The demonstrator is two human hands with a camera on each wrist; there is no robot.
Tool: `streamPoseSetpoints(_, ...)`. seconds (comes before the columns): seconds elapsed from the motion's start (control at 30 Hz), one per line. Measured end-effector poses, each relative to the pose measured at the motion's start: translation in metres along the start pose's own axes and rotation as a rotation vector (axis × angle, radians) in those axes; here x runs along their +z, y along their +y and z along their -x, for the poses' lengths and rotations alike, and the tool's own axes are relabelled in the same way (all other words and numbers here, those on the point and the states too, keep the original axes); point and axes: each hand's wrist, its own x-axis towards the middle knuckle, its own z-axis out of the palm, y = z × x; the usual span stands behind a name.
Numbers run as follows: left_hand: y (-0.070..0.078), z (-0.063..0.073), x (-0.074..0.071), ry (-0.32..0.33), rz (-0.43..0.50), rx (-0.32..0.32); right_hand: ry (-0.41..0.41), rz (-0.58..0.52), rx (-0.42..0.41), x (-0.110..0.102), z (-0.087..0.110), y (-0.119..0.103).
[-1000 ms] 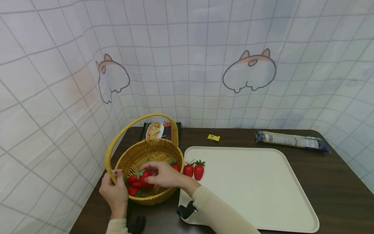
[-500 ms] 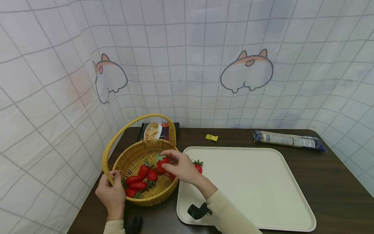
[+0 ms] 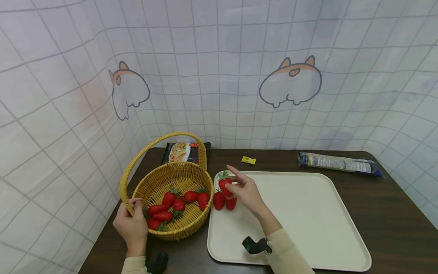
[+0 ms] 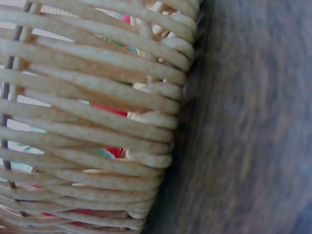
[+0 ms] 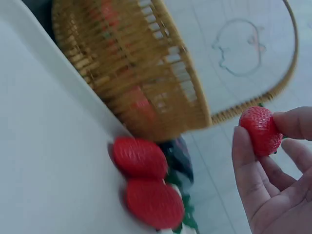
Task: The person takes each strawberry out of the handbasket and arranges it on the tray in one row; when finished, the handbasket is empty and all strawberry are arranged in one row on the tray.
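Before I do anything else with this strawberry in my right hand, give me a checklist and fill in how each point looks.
1. Strawberry secure: ok, pinched between the thumb and fingers of the right hand.
2. Basket steadied: ok, the left hand holds it near the foot of its handle.
3. Room on the tray: ok, wide bare area right of the two strawberries.
4. Pinched strawberry clear of those two: ok, a gap shows in the right wrist view.
5. Left fingertips' exact hold: cannot tell, the left wrist view shows none.
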Motion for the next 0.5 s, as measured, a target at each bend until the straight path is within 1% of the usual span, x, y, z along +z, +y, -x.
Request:
streamPoseSetpoints(0.1,-0.001,-0.001,0.0,0.001,0.011,-0.009,0.033,0.002,0.009,-0.014,0.001,0.003)
streamPoseSetpoints(0.3,0.0,0.001,0.0,-0.018,0.022,-0.044,0.054,0.036,0.007,-0.042,0.001,0.003)
streamPoseSetpoints(0.4,0.0,0.002,0.0,-0.019,0.026,-0.059,0.067,0.036,0.027,-0.052,0.002,0.005)
streamPoseSetpoints(0.5,0.0,0.001,0.0,-0.014,0.03,-0.055,0.079,0.031,0.055,-0.059,0.003,0.009)
